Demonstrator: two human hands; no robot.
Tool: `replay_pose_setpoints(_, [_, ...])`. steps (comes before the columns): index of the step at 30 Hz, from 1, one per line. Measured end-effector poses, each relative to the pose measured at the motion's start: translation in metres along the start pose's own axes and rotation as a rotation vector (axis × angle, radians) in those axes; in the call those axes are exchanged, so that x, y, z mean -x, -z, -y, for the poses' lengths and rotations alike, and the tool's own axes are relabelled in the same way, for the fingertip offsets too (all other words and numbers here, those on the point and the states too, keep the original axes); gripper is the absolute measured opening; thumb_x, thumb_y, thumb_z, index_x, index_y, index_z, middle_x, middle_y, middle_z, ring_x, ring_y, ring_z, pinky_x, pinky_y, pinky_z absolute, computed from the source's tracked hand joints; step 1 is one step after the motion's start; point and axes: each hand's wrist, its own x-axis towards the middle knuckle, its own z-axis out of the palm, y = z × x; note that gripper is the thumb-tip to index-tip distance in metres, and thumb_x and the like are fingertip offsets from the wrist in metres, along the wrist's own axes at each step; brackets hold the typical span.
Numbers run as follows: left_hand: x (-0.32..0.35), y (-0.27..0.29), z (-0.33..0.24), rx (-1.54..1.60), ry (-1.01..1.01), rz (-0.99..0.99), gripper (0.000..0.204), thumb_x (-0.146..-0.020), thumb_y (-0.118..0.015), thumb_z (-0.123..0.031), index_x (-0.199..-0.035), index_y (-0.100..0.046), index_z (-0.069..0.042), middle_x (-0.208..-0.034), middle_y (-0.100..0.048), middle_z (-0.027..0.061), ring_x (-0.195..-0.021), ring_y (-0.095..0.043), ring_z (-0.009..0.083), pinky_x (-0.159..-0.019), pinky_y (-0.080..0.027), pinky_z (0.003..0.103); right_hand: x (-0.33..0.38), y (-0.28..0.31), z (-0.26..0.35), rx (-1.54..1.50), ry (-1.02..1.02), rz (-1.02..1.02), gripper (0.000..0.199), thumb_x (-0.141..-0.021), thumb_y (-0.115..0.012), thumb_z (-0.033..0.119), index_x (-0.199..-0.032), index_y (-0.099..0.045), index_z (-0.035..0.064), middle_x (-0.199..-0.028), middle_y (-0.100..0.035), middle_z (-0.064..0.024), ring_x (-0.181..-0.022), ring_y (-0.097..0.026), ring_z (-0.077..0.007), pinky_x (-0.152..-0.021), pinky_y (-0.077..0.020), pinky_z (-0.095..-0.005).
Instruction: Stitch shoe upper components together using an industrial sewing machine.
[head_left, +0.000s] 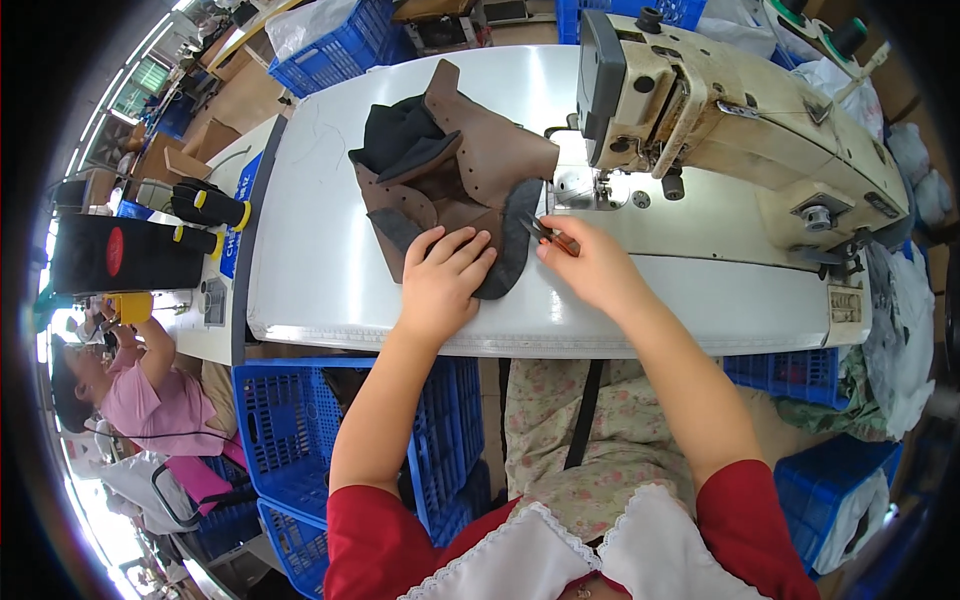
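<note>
A brown leather shoe upper (500,135) with punched holes lies on the white sewing table, left of the machine's needle area. Black fabric (400,135) bulges from its far left part, and a dark grey fuzzy strip (516,235) curves along its near right edge. My left hand (443,275) rests flat over the near side of the upper, its fingers spread. In my right hand (592,265) are small thread snips (545,233) with orange-red handles. Their dark blades point left and reach the edge of the grey strip.
A cream sewing machine (740,120) stands on the right of the white table (320,270). Blue crates (290,420) sit below the table's front edge, and another blue crate (330,60) is behind it. At far left a person in pink (160,390) works at another machine (120,255).
</note>
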Motion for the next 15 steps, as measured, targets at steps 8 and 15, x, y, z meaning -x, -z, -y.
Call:
replay_pose_setpoints(8, [0.000,-0.001,0.000,0.016,-0.003,-0.034,0.047,-0.061,-0.063,-0.007,-0.106,-0.073,-0.012,-0.123,-0.069,0.0023,-0.119,-0.059,0.0191,-0.107,-0.036,0.044,-0.025,0.005,0.005,0.028,-0.161,0.072,0.038,-0.086,-0.073,0.026,-0.113,-0.068,0.0005,-0.087,-0.070,-0.0131,-0.081,-0.067,-0.0218,-0.074,-0.0519,-0.0335])
replay_pose_setpoints(15, [0.001,-0.001,0.000,0.012,-0.005,-0.036,0.047,-0.061,-0.063,-0.008,-0.106,-0.073,-0.012,-0.124,-0.068,0.0021,-0.119,-0.059,0.0191,-0.107,-0.037,0.044,-0.031,0.002,0.019,-0.130,-0.209,0.132,0.036,-0.085,-0.074,0.019,-0.113,-0.067,-0.0022,-0.080,-0.071,-0.0104,-0.074,-0.067,-0.0172,-0.070,-0.0520,-0.0300])
